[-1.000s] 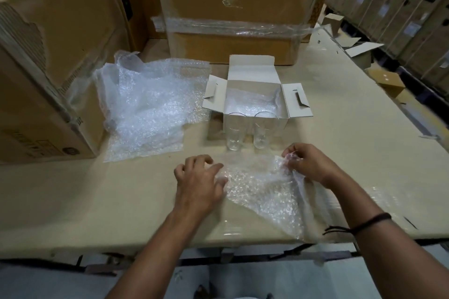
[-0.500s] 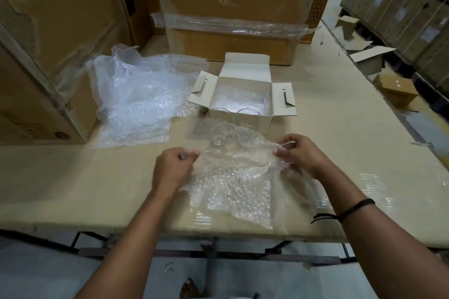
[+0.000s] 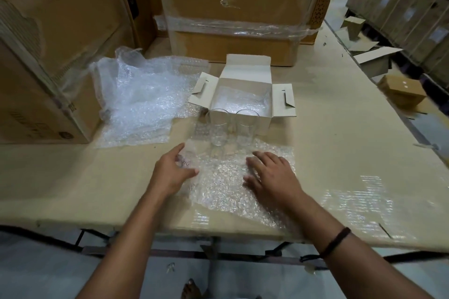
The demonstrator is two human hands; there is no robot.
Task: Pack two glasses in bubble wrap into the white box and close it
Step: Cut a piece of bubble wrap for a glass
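Step in hand: by the look of it, laying a sheet flat before rolling the first glass in it.
White box [image 3: 263, 126]: stood open on the worktop [image 3: 340, 153], flaps spread, with bubble wrap lining its bottom.
Glasses: the left glass [image 3: 218, 128] and the right glass [image 3: 245, 126] stood upright and unwrapped, side by side just in front of the white box.
Sheet [image 3: 223, 182]: lay in front of the white box, its far edge reaching the feet of the glasses.
Right hand [image 3: 272, 172]: fingers spread, pressed flat on the sheet's right half.
Left hand [image 3: 172, 172]: at the sheet's left edge, thumb out across it; I could not tell whether it pinched the wrap.
Spare wrap [image 3: 141, 99]: heaped to the left of the white box.
Doing it well: smooth outward from the middle and keep one palm down so the light film does not spring back. Leave a margin past each end of a glass for tucking in.
Risk: tugging the far edge could tip the glasses, since they stood on or right against it.
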